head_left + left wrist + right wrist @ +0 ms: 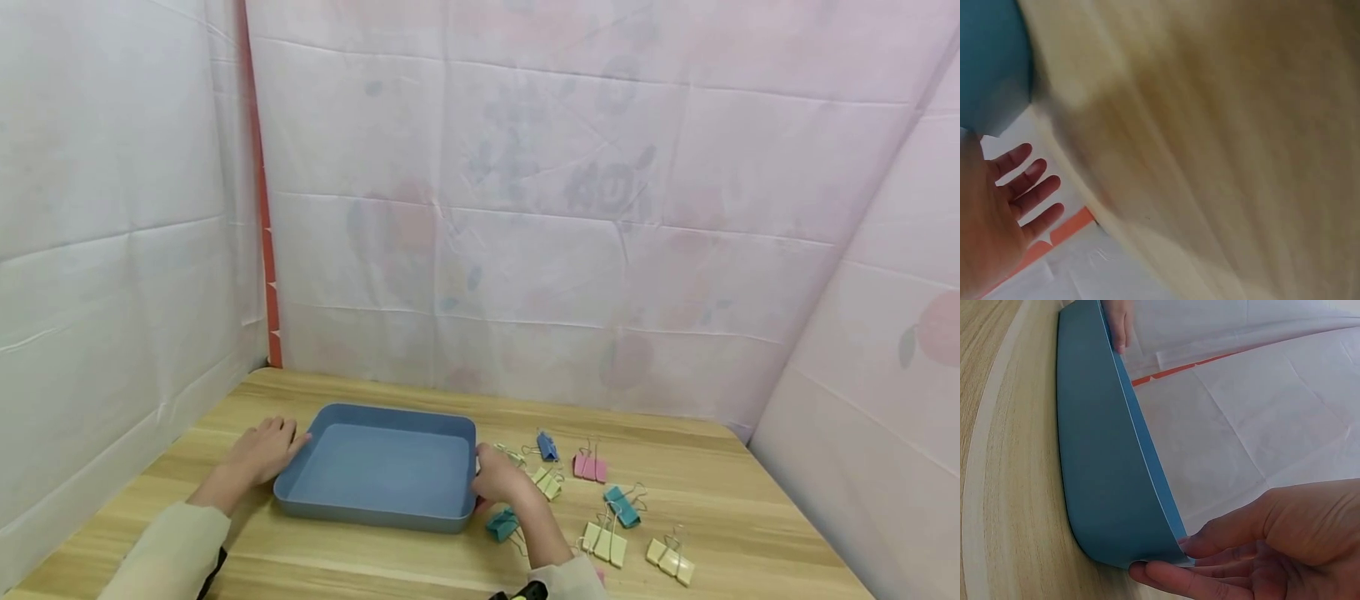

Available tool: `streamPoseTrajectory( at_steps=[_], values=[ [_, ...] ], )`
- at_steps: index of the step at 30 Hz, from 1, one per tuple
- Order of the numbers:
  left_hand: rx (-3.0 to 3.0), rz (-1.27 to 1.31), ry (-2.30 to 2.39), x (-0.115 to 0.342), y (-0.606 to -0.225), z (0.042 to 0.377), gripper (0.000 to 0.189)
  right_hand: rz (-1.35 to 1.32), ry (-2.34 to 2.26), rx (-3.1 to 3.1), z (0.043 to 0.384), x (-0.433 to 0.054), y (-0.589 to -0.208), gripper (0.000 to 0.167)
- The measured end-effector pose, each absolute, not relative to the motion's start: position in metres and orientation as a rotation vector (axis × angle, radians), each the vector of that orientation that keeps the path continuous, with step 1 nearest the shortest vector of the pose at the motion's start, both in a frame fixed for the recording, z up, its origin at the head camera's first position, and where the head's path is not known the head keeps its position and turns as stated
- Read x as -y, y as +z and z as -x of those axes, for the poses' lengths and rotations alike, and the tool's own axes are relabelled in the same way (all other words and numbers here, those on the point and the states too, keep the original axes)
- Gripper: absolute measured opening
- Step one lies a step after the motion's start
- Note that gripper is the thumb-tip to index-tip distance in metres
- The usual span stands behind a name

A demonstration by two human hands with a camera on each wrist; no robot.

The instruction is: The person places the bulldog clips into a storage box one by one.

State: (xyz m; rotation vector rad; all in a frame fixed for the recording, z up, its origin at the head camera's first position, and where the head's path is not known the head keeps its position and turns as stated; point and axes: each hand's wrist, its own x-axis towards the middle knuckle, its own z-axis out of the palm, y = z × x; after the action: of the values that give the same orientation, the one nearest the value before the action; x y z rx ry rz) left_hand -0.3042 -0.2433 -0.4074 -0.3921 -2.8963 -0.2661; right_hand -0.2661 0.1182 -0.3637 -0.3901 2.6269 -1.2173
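Observation:
A blue rectangular tray point(390, 471) rests on the wooden table, with nothing lying in it. My left hand point(264, 452) is at its left side, thumb against the rim. In the left wrist view the fingers point(1035, 190) of that hand are spread and fairly straight, and the thumb is hidden behind the tray point(991, 69). My right hand point(501, 477) grips the right side of the tray. The right wrist view shows the right thumb point(1219, 536) over the rim and the fingers against the outside of the tray wall point(1100, 437).
Several binder clips lie right of the tray: a blue one point(547, 447), a pink one point(591, 467), teal ones point(622, 506) and pale yellow ones point(671, 561). One teal clip point(502, 524) sits close to the right hand. Pale sheets point(525, 208) hang behind the table point(720, 467) and along its sides.

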Motion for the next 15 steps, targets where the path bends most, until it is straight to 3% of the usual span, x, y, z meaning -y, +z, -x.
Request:
streamPoseTrajectory(
  at_steps=[7, 15],
  values=[
    [2.979, 0.307, -0.323, 0.2474, -0.4092, 0.3019, 0.056, 0.383, -1.211, -2.621, 0.2657, -0.1177, -0.3631, 0.053],
    [3.026, 0.308, -0.314, 0.2497, -0.4064, 0.3028, 0.055, 0.379, -1.208, -2.618, 0.2657, -0.117, -0.3614, 0.055]
  ],
)
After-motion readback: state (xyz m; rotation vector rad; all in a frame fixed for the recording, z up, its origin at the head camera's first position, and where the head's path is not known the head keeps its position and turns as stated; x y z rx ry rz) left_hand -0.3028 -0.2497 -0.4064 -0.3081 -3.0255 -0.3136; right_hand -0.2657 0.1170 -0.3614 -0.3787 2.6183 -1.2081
